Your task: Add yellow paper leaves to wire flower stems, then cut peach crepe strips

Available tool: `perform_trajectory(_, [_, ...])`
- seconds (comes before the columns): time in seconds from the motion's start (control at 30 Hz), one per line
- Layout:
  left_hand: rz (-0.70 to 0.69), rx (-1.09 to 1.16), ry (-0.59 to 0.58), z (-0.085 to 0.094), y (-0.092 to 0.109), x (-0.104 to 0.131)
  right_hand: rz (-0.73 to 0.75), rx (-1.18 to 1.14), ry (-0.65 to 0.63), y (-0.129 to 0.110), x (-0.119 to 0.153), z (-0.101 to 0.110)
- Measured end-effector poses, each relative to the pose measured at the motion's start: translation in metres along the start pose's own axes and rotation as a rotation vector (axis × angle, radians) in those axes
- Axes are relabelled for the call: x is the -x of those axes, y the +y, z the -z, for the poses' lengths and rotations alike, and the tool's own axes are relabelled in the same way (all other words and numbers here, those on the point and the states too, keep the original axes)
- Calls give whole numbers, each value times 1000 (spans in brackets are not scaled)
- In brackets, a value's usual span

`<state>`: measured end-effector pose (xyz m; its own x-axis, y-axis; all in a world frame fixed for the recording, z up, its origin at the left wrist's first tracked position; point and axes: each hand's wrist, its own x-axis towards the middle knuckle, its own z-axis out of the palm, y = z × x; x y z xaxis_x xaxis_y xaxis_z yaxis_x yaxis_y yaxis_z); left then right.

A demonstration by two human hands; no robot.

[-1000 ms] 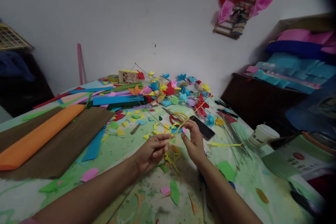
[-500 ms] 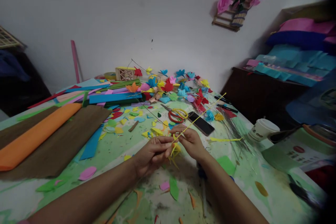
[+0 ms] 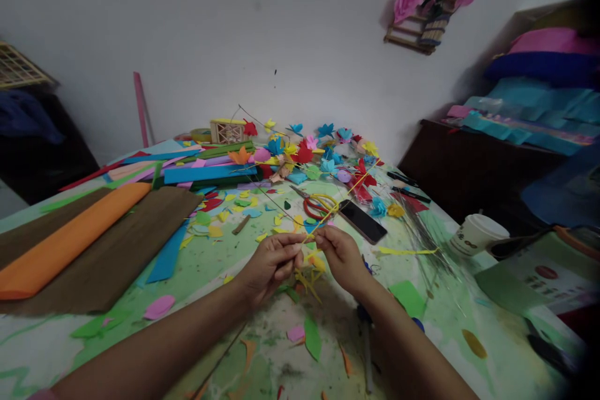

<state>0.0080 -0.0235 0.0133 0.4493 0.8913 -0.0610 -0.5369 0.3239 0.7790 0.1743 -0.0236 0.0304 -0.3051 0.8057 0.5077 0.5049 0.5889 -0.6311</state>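
Pinched in the fingertips of my left hand is a thin yellow paper-wrapped stem, slanting up and away to the right. Below the fingers hangs a yellow paper flower with narrow, pointed petals. My right hand is closed at the thumb and forefinger, right beside the left fingertips, on what looks like a yellow paper strip at the stem; the fingers hide most of it. Just beyond the hands lie red-and-yellow-handled scissors and a dark phone.
Paper flowers crowd the table's far side. Brown crepe paper and an orange roll lie at left. Thin wires, a white cup and a green container are at right. Paper scraps are scattered about.
My right hand has shifted from curling over the stem to a pinch beside my left fingertips. The stem now slants more steeply, its far end further left. The view has shifted slightly.
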Motion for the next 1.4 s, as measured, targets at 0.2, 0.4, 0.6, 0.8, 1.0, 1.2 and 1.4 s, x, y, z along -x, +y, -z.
perform_trajectory(0.2, [-66,-82,29,0,-1,-1,-43,-27,9,0,0,-3])
perform_trajectory(0.4, [-95,-138,35,1,-1,-2,-114,-128,-6,4,2,-12])
perform_trajectory(0.6, [-107,-222,24,1,0,-2,-178,-269,-22,3,4,-14])
perform_trajectory(0.8, [-135,-337,50,5,-2,-5,-205,-337,-20,2,4,-16])
perform_trajectory(1.0, [-233,-555,109,7,-1,-6,-250,-360,-19,3,6,-18])
perform_trajectory(1.2, [-511,-966,130,11,0,-1,-292,-521,-6,-3,4,-21])
perform_trajectory(1.4, [-582,-1053,232,-9,27,4,-277,-658,32,-24,-19,-14])
